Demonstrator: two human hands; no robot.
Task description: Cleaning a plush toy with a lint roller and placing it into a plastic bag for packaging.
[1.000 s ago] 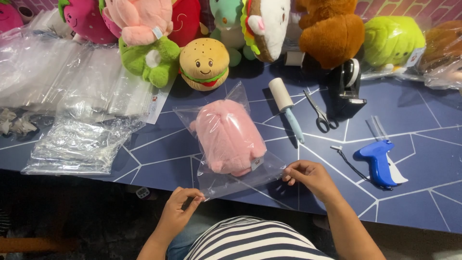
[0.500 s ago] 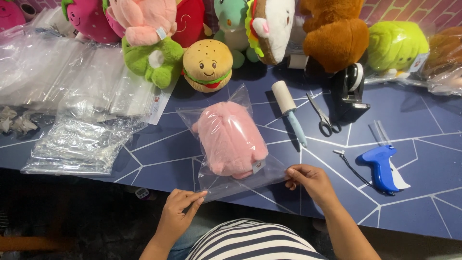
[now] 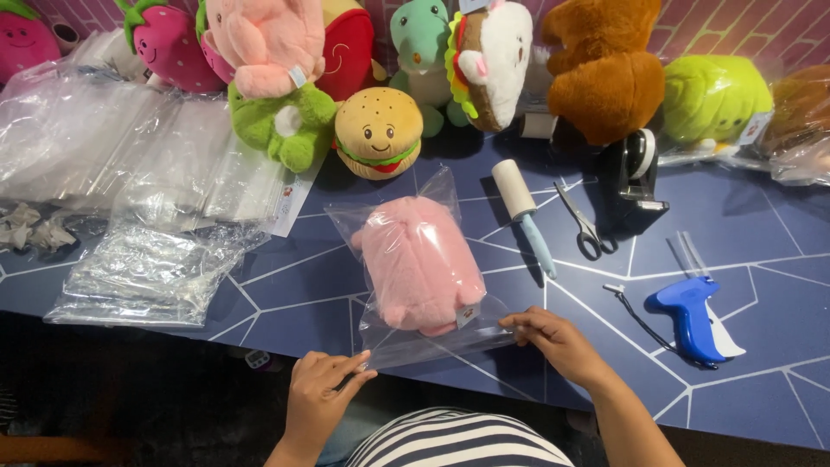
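Observation:
A pink plush toy (image 3: 419, 264) lies inside a clear plastic bag (image 3: 432, 342) on the blue table (image 3: 761, 346), with the bag's mouth toward me. My left hand (image 3: 324, 393) pinches the left corner of the bag's near edge. My right hand (image 3: 553, 342) pinches the right corner of that same edge. The strip of plastic between my hands is stretched flat over the table's front edge.
Piles of clear bags (image 3: 147, 216) lie on the left. Plush toys line the back, among them a burger (image 3: 378, 131) and a brown one (image 3: 605, 73). A lint roller (image 3: 521, 212), scissors (image 3: 581, 223), tape dispenser (image 3: 638, 177) and blue tagging gun (image 3: 692, 318) lie on the right.
My hands have stayed at the bag's near corners, with only small shifts along the edge. The bagged toy has not moved.

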